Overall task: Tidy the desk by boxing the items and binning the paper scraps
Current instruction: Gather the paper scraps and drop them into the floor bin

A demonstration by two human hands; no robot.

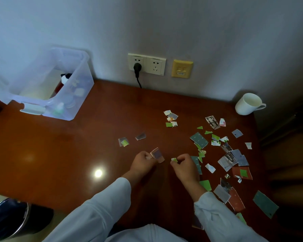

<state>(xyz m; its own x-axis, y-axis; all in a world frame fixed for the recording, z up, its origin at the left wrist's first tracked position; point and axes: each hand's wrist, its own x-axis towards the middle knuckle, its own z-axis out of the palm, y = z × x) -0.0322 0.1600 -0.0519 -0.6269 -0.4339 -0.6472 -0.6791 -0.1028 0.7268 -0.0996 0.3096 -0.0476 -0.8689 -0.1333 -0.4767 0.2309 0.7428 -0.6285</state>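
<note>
left hand (143, 162): I see it pinching a greyish stack of torn scraps (157, 155).
right hand (184, 165): pinches one small green paper scrap (174, 160).
dark red bench (77, 145): many coloured paper scraps (198, 140) scattered to the right.
progress: clear plastic box (56, 88) part-filled; white ceramic mug (248, 103) unboxed; binning barely begun, I judge.

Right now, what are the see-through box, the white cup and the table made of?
The box looks like clear plastic: you can see things through its cloudy walls. The cup is probably glazed ceramic, white, smooth and thick-rimmed. The table looks like varnished wood, or a wood-look coating: reddish-brown and glossy, with a bright glare spot.
</note>
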